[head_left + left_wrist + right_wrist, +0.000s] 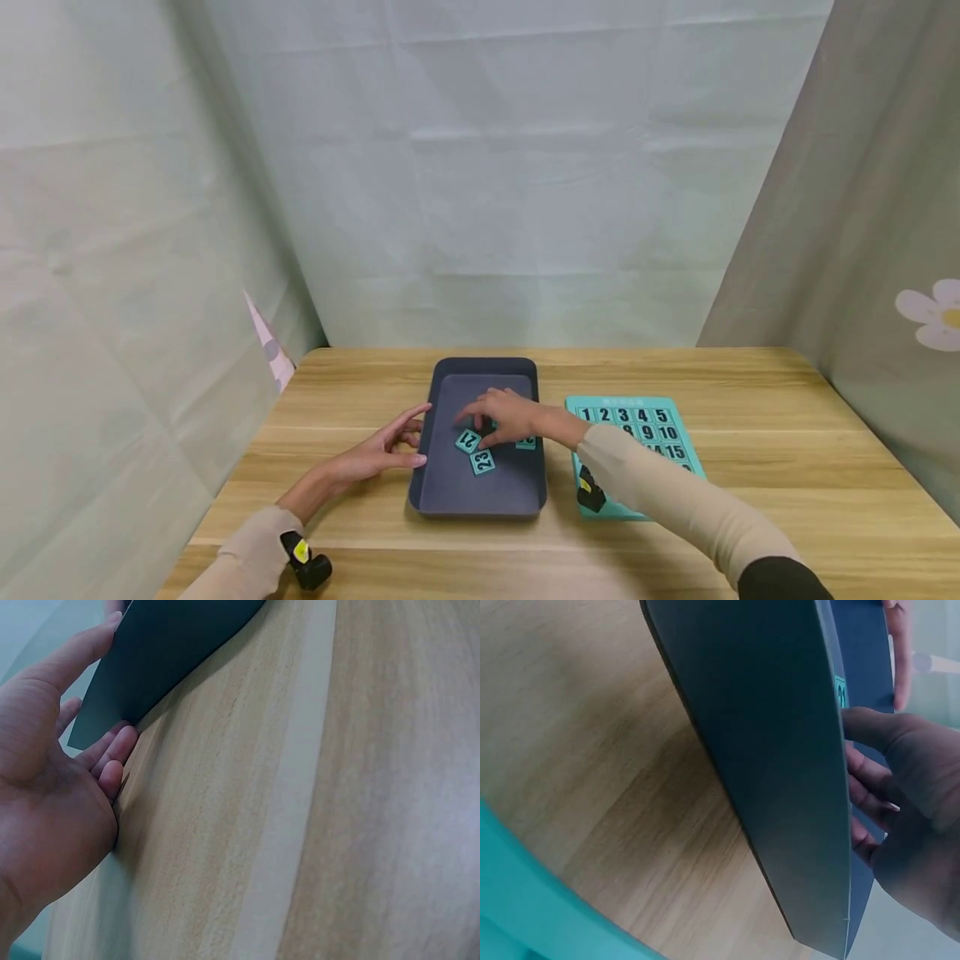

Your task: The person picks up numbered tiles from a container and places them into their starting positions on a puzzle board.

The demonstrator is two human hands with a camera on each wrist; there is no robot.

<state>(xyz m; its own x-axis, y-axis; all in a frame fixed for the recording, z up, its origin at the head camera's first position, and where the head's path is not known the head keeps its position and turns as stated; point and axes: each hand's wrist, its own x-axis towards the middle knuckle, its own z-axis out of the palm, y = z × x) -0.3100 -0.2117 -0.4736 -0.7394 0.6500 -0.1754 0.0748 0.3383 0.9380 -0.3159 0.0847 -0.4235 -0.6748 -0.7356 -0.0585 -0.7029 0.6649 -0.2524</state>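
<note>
A dark grey-blue tray (480, 496) lies on the table with several teal number tiles inside, among them a 21 tile (468, 441) and a 23 tile (482, 462). My right hand (508, 415) reaches down into the tray, its thumb and index finger spread apart beside the 21 tile. The palm and fingers hide part of the tiles beneath. At the tray's left wall, my left hand (375, 452) touches the side with loosely extended fingers and thumb. In the left wrist view, the thumb (82, 649) reaches the tray wall (169, 660).
Right of the tray lies a teal number board (667, 417) with rows of printed numbers, partly covered by my right forearm. A wooden table (780, 442) carries everything. Pale curtains (517, 183) stand behind and at both sides.
</note>
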